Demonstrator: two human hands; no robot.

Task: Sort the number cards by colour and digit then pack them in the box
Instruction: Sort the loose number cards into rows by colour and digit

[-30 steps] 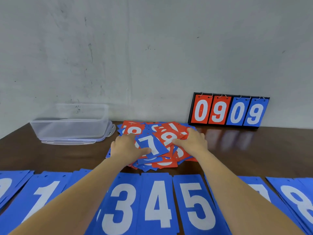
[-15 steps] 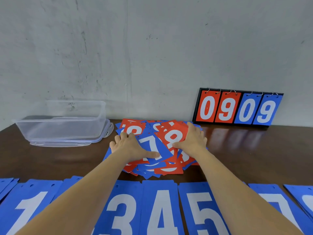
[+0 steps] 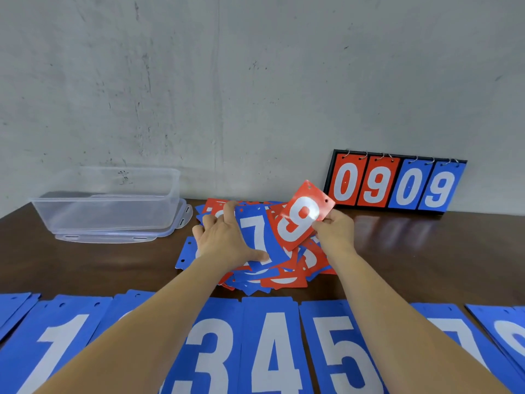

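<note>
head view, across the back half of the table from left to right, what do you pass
clear box → left hand flat on the card pile → red 9 card → right hand pinching that card → 0909 scoreboard

A: How is the raised card (image 3: 304,216) coloured?
B: A red ground is shown, printed with a white 9. A white 7 is carried by the blue card (image 3: 255,231) beside it.
A: And the pile (image 3: 284,280)?
B: Red and blue are mixed, all visible digits white. The near row (image 3: 270,345) is wholly blue, digits white. On the scoreboard (image 3: 397,183), framed in black, two red and two blue panels are seen, numbered in white. The box (image 3: 108,200) is clear; the counter (image 3: 85,265), dark brown; the wall (image 3: 255,81), grey and mottled.
</note>
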